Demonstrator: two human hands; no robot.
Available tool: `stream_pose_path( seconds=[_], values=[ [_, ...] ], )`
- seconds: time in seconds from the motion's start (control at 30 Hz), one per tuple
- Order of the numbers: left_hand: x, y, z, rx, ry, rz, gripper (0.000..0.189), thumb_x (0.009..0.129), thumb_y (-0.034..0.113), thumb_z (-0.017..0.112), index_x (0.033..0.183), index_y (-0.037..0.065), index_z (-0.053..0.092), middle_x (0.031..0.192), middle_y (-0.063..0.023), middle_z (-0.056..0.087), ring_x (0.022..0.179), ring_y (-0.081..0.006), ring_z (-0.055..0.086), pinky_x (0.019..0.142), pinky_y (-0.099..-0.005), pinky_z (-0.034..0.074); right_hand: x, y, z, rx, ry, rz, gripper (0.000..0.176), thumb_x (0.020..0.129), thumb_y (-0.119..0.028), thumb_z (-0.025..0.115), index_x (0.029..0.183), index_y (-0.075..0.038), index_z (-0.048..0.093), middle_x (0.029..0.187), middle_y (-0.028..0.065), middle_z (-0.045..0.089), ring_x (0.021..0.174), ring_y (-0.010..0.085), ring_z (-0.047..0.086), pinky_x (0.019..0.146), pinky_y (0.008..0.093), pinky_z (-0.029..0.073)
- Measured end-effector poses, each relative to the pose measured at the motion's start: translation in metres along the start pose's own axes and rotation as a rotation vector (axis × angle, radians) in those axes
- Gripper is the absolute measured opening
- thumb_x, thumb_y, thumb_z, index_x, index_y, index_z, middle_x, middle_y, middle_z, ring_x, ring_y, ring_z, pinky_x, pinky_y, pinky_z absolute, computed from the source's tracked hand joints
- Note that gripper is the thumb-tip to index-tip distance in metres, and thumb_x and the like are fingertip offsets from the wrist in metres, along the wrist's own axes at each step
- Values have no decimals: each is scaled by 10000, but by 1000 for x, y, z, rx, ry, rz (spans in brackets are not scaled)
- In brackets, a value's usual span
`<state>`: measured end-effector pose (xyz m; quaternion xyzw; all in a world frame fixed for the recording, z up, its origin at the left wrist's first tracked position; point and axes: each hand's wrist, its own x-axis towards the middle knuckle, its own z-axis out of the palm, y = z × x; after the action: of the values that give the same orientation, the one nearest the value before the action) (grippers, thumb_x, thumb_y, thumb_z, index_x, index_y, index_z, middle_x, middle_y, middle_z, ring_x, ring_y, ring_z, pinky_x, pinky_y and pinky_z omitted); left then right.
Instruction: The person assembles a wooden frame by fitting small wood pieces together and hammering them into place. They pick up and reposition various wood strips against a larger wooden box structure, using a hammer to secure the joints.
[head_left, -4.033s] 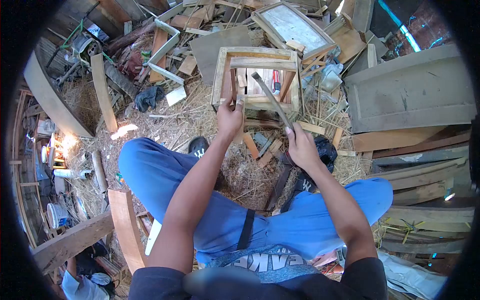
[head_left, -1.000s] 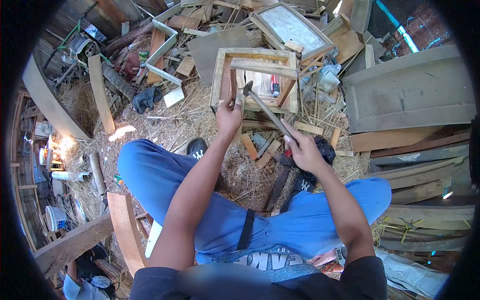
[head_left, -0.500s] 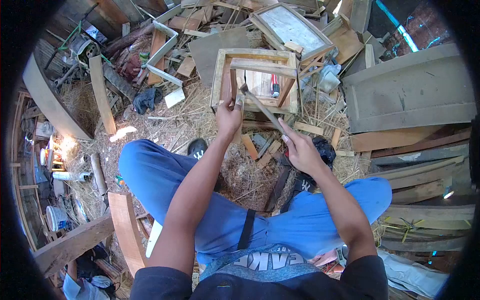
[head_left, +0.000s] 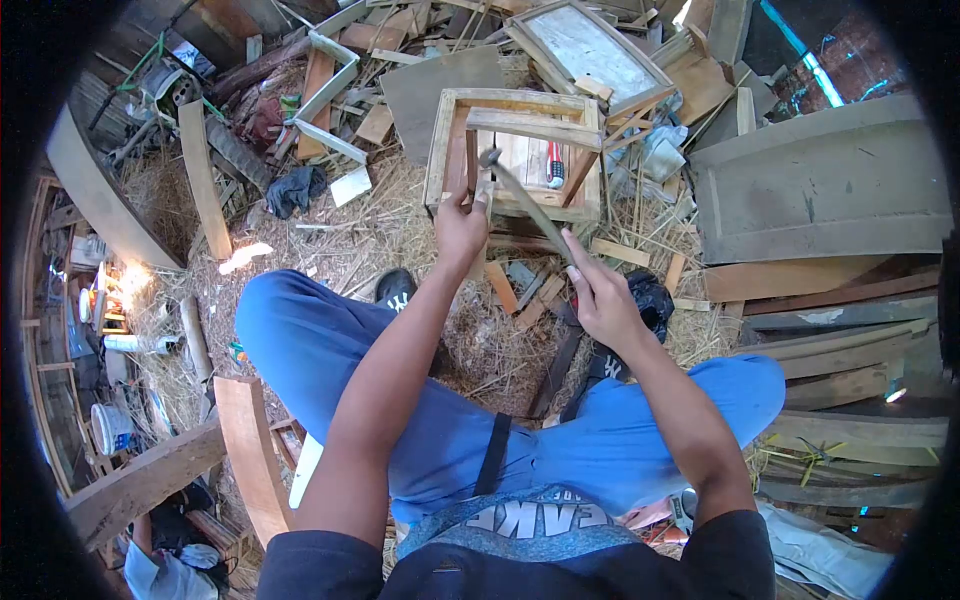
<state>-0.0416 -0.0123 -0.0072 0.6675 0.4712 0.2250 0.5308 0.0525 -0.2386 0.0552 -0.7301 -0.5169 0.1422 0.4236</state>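
Observation:
My right hand (head_left: 606,303) is wrapped round the handle of a hammer (head_left: 530,208). The hammer's head hangs over the near left corner of a small wooden frame (head_left: 535,124), close above my left hand (head_left: 461,230). At that corner my left hand grips the frame, its fingers closed around the wood; a pale strip shows beside the palm. The frame rests on a larger open wooden box (head_left: 436,150) standing on the ground. Inside it lies a red and black tool (head_left: 555,165) whose kind I cannot make out.
A framed panel (head_left: 585,55) leans behind the box among scrap boards. To the right stands a large grey panel (head_left: 820,185) above stacked planks (head_left: 840,345). Straw and offcuts cover the ground. A curved board (head_left: 252,450) is by my left knee; another person's arm shows lower left.
The hammer head has risen slightly, away from the frame's corner, as my right hand tilts it upward. My left hand keeps its grip. The whole view has shifted a little.

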Motion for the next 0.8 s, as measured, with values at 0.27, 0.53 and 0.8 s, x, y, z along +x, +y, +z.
stream_pose_path(
  seconds=[0.27, 0.53, 0.8],
  values=[
    [11, -19, 8, -26, 31, 64, 425, 945, 191, 674, 1311, -22, 644, 883, -158, 743, 782, -171, 689, 714, -339, 525, 5, -2, -4, 4, 52, -33, 554, 998, -64, 499, 1543, -114, 409, 1134, 306, 672, 1018, 490, 651, 898, 519, 520],
    [12, -16, 7, 8, 52, 50, 436, 949, 198, 683, 1322, -23, 638, 885, -142, 741, 752, -141, 651, 700, -325, 512, 8, 1, -8, -61, -122, 163, 543, 1006, -35, 526, 1532, -133, 439, 1286, 291, 627, 1143, 480, 617, 951, 440, 516],
    [10, -9, 6, -27, 46, 33, 459, 937, 219, 696, 1321, -25, 639, 939, -175, 746, 825, -171, 673, 762, -334, 523, 9, 5, -8, -101, -230, 216, 578, 984, -29, 515, 1543, -132, 413, 1092, 305, 680, 980, 485, 661, 872, 511, 527]
  ],
)
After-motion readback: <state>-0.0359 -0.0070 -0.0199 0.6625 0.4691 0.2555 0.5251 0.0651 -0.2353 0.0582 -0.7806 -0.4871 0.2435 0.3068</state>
